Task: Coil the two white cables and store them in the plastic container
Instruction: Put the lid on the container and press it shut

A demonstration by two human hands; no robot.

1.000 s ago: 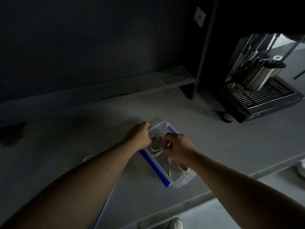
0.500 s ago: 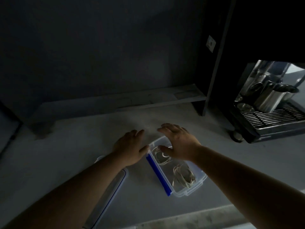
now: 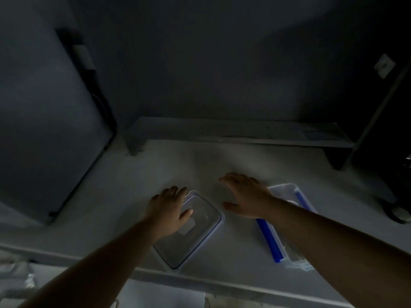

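Dim indoor kitchen-like corner: grey table, low shelf beyond the right hand, dark appliance base far to that hand's right.

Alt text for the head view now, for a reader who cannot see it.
A person's left hand rests on a clear lid on a grey counter, while the open right hand is beside a lidless plastic container with a blue clip.
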